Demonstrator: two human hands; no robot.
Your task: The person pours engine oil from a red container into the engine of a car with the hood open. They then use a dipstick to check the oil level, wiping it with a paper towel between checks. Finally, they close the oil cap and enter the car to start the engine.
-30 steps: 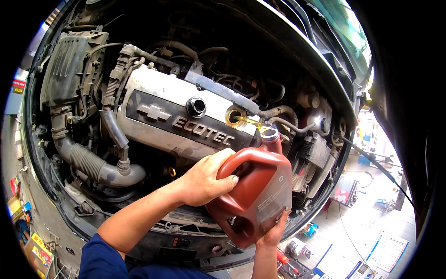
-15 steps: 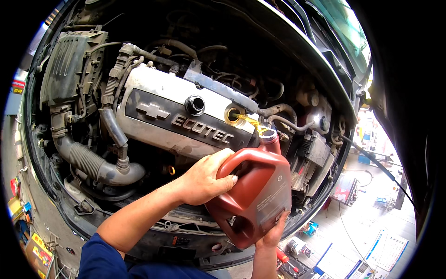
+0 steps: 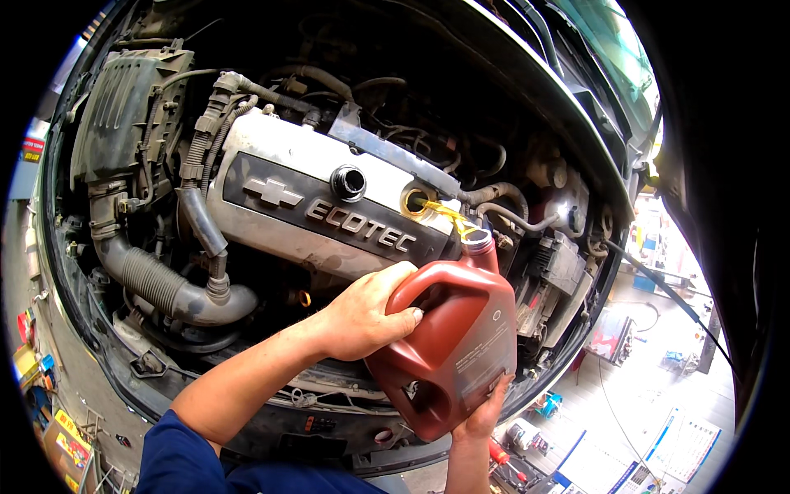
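Observation:
A reddish-brown oil jug is tilted over the engine, its open mouth pointing away from me. My left hand is closed round the jug's handle. Low on the right side, my right hand grips the jug near its base; part of its fingers is hidden. Golden oil streams from the mouth into the round filler opening of the silver and black engine cover. To the left of the opening, a black filler cap rests on the cover.
A black air filter box and a ribbed intake hose lie on the left. Hoses and a coolant reservoir sit at the right. A thin prop rod crosses the right side. Tools and boxes lie on the floor.
Oil keeps pouring and its stream has changed shape slightly. Both hands and the jug are in nearly the same place.

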